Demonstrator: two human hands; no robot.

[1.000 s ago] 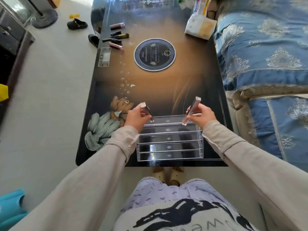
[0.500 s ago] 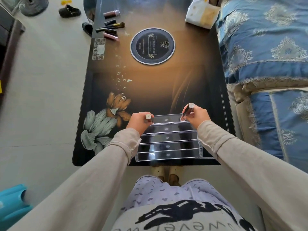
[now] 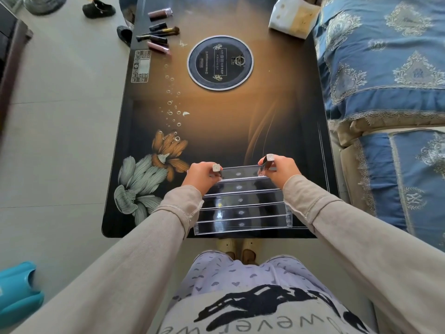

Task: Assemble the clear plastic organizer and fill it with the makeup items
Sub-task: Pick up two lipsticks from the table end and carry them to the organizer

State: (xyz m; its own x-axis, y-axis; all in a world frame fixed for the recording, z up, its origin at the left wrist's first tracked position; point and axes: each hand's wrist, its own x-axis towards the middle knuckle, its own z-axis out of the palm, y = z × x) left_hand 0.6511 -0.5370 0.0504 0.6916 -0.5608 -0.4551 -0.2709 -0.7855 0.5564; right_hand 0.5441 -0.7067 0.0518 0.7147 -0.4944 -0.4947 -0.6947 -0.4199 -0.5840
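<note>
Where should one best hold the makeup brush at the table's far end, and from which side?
Probably pinch the makeup brush mid-handle, from above: it lies flat between makeup tubes, bristles pointing right, so only its top is free.

The clear plastic organizer (image 3: 240, 210) is a stepped tray of five parallel troughs. It lies flat at the near edge of the desk (image 3: 216, 121). Two dark, silver-capped tubes sit at the ends of its far trough. The left tube (image 3: 216, 169) is upright in the left hand (image 3: 201, 177); the right tube (image 3: 266, 162) is tilted in the right hand (image 3: 280, 171). A makeup brush (image 3: 161, 33) and four more tubes lie grouped at the far left corner.
</note>
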